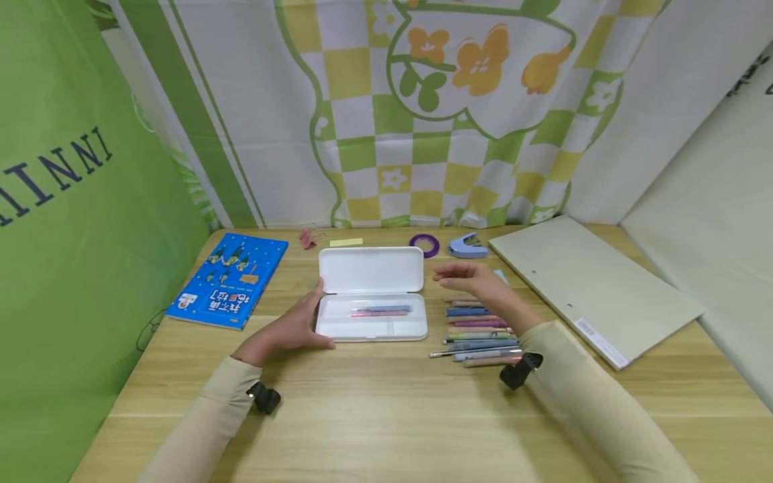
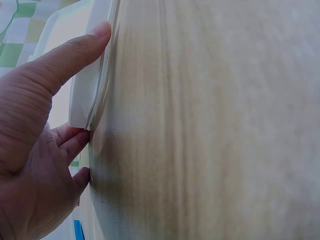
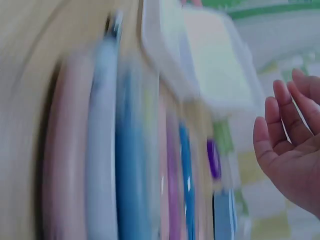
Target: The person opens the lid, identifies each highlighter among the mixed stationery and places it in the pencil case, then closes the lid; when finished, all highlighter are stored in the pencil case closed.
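Note:
A white pencil case lies with its lid raised at the middle of the table. Inside it are a few pens, bluish and pink. My left hand holds the case's left end. In the left wrist view the thumb lies along the front edge, with fingertips at the corner. My right hand hovers above the far end of a row of pens and pencils, right of the case. Its fingers are loosely bent, and the right wrist view shows nothing in that hand.
A blue book lies at left, a large beige folder at right. Along the back are pinkish clips, a yellow sticky strip, a purple tape roll and a light-blue stapler-like tool. A curtain hangs behind.

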Action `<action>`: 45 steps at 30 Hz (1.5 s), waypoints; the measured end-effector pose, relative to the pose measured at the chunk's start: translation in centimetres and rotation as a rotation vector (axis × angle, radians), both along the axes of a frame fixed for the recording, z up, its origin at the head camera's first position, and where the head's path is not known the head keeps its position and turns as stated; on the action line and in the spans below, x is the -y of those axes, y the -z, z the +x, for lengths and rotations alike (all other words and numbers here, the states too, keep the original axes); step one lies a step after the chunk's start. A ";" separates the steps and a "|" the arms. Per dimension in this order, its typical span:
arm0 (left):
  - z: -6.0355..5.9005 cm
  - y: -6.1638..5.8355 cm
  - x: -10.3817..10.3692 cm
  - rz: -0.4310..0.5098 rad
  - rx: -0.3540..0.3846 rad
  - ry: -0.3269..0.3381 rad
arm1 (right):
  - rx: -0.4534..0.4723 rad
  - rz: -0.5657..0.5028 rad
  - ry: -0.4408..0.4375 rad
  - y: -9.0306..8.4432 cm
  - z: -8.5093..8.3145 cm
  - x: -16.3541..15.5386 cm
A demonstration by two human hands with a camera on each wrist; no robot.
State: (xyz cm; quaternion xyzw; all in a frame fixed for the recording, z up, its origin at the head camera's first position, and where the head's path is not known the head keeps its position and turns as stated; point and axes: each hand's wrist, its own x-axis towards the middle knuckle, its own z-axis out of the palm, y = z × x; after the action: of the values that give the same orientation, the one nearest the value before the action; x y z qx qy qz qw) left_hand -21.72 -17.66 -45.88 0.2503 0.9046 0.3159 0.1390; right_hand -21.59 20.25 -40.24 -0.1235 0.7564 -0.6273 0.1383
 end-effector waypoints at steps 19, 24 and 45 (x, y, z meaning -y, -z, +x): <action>0.0 0.3 -0.1 0.010 -0.014 0.009 | -0.048 0.435 -0.043 4.0 -1.5 -7.2; 0.0 0.3 -0.1 0.008 -0.004 0.003 | -0.138 0.489 -0.063 4.0 -1.5 -6.9; 0.1 0.2 -0.1 -0.020 0.026 -0.021 | -0.058 0.215 0.025 0.6 0.1 -5.8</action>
State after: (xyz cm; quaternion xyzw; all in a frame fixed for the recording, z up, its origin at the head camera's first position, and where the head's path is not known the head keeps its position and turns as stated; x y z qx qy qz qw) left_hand -21.63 -17.60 -46.10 0.2352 0.9083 0.3117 0.1500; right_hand -21.50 26.09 -40.89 -0.1166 0.8245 -0.5403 0.1207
